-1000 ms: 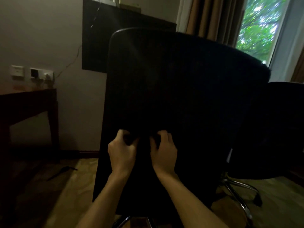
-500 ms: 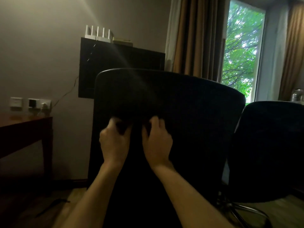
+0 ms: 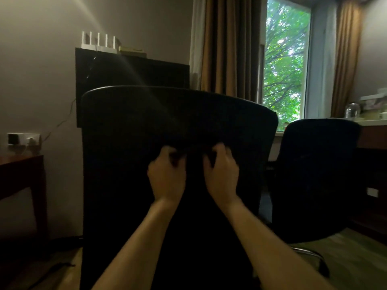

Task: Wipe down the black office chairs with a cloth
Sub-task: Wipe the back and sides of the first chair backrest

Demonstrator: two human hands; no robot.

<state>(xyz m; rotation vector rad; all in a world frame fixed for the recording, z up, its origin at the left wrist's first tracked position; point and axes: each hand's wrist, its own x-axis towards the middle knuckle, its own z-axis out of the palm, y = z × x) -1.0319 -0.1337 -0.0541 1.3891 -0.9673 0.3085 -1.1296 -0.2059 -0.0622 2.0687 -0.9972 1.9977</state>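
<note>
A: Which step is this?

B: Wiping the back of the near chair (image 3: 129, 164), the big black one filling the centre of the frame. Both hands are on the backrest, just below its top edge.

A: And the cloth (image 3: 193, 155)?

B: Hard to make out. There's a dark bunched mass between and under the fingers at centre frame, and I take that for the cloth, black on black. I can't trace its edges.

A: How are the hands set?

B: The left hand (image 3: 167, 176) has its fingers curled in, gripping that bunched stuff. The right hand (image 3: 222, 174) does the same just beside it. Both wrists come up from the bottom of the frame.

A: How far along, would you say?

B: Not far, by my guess. The second chair (image 3: 318, 174) stands at right, under the window (image 3: 284, 59), with no hand near it.

A: What does the next move want?

B: Probably carrying the cloth up to the top edge and along it, with steady pressure so the mesh doesn't just give way. The chair sits on a wheeled base, so it may roll or swivel; pushing too hard could send it toward the table (image 3: 21, 164) at left.
</note>
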